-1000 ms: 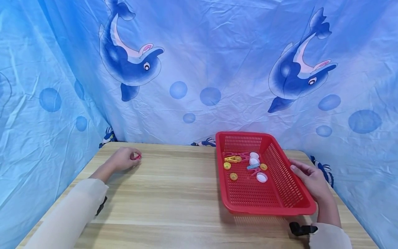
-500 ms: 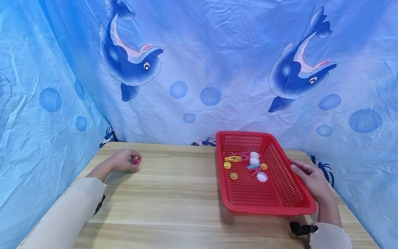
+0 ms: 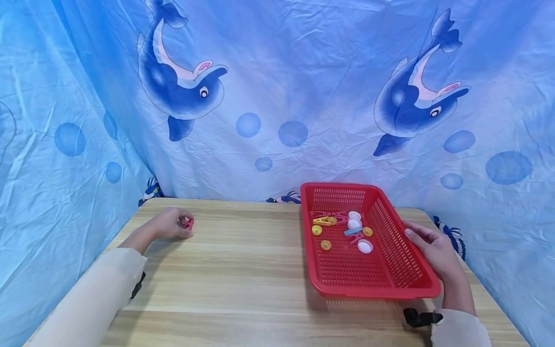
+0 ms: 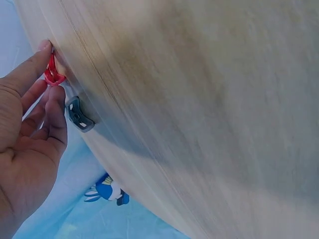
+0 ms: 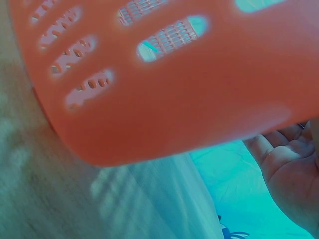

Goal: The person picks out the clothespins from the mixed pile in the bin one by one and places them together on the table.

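At the far left of the table my left hand (image 3: pixel 173 223) pinches a small red clothespin (image 3: pixel 188 224) between thumb and fingers. The left wrist view shows the same clothespin (image 4: pixel 53 74) at the fingertips, with a dark grey clip-like piece (image 4: pixel 79 114) close to the curled fingers. On the right, my right hand (image 3: pixel 435 248) grips the long side of a red plastic basket (image 3: pixel 347 292), thumb over the rim. Inside lie several pink clothespins (image 3: pixel 340 220), a yellow clothespin (image 3: pixel 322 221), a blue clothespin (image 3: pixel 353 231), several yellow caps (image 3: pixel 325 245) and white caps (image 3: pixel 365 246).
The wooden table (image 3: pixel 243 270) spans between the two hands. A blue dolphin-print cloth (image 3: pixel 277 86) hangs behind it and along both sides. The basket's perforated wall (image 5: pixel 199 109) fills much of the right wrist view.
My left hand has shifted slightly left and toward me, with the red clothespin turned more upright in its fingers. The right hand and the basket have stayed in place.
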Action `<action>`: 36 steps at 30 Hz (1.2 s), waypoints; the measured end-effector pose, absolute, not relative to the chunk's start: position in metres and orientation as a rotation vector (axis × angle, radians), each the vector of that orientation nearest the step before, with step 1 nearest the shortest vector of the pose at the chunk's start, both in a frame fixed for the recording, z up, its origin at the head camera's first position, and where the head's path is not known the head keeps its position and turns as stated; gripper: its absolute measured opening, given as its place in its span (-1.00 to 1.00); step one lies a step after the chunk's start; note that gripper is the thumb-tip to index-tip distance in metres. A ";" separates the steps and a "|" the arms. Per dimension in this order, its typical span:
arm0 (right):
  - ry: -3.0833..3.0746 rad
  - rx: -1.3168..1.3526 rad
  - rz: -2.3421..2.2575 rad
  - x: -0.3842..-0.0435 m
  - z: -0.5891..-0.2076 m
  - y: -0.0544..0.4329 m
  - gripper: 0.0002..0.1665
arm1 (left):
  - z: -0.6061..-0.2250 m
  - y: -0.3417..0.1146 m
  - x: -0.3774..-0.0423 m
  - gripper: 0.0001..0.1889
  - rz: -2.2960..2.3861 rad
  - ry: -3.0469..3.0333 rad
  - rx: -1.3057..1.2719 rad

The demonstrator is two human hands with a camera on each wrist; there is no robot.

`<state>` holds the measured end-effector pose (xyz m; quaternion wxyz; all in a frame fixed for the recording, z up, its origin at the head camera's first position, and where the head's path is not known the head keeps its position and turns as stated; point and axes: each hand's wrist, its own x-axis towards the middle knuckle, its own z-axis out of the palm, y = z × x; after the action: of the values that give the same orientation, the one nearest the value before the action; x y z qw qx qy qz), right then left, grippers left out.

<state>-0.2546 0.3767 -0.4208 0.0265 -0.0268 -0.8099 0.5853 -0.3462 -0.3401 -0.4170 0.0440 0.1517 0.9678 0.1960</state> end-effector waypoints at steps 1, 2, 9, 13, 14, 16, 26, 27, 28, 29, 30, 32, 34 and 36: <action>-2.503 -0.079 1.803 -0.254 -0.421 0.377 -0.12 | -0.416 -0.341 -0.346 -0.39 0.596 2.957 0.467; -2.502 -0.072 1.797 -0.254 -0.421 0.376 -0.12 | -0.416 -0.341 -0.345 -0.39 0.593 2.959 0.465; -2.496 -0.062 1.784 -0.254 -0.421 0.376 -0.12 | -0.413 -0.340 -0.342 -0.37 0.581 2.959 0.465; -2.498 -0.069 1.781 -0.254 -0.421 0.375 -0.12 | -0.413 -0.338 -0.340 -0.37 0.574 2.959 0.466; -2.498 -0.070 1.781 -0.254 -0.421 0.375 -0.12 | -0.413 -0.338 -0.340 -0.37 0.571 2.960 0.466; -2.498 -0.073 1.784 -0.253 -0.421 0.375 -0.11 | -0.413 -0.339 -0.340 -0.38 0.566 2.963 0.478; -2.494 -0.082 1.803 -0.253 -0.420 0.374 -0.10 | -0.415 -0.345 -0.342 -0.37 0.573 2.957 0.528; -2.493 -0.081 1.804 -0.253 -0.420 0.374 -0.10 | -0.415 -0.345 -0.342 -0.37 0.572 2.955 0.525; -2.492 -0.079 1.806 -0.253 -0.420 0.374 -0.10 | -0.414 -0.345 -0.342 -0.37 0.566 2.954 0.518; -2.489 -0.077 1.807 -0.254 -0.420 0.374 -0.10 | -0.413 -0.346 -0.343 -0.36 0.559 2.953 0.514; -2.487 -0.075 1.811 -0.254 -0.420 0.374 -0.10 | -0.412 -0.346 -0.343 -0.36 0.550 2.952 0.514; -2.483 -0.073 1.818 -0.254 -0.421 0.374 -0.10 | -0.409 -0.346 -0.345 -0.35 0.555 2.941 0.513; -2.481 -0.072 1.817 -0.254 -0.421 0.375 -0.11 | -0.405 -0.345 -0.347 -0.35 0.577 2.925 0.508; -2.480 -0.072 1.820 -0.253 -0.421 0.375 -0.11 | -0.400 -0.343 -0.349 -0.37 0.587 2.921 0.513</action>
<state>-0.2534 0.3748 -0.4212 0.0325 -0.0233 -0.8056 0.5911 -0.3492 -0.3428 -0.3997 0.0590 0.1693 0.9645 0.1939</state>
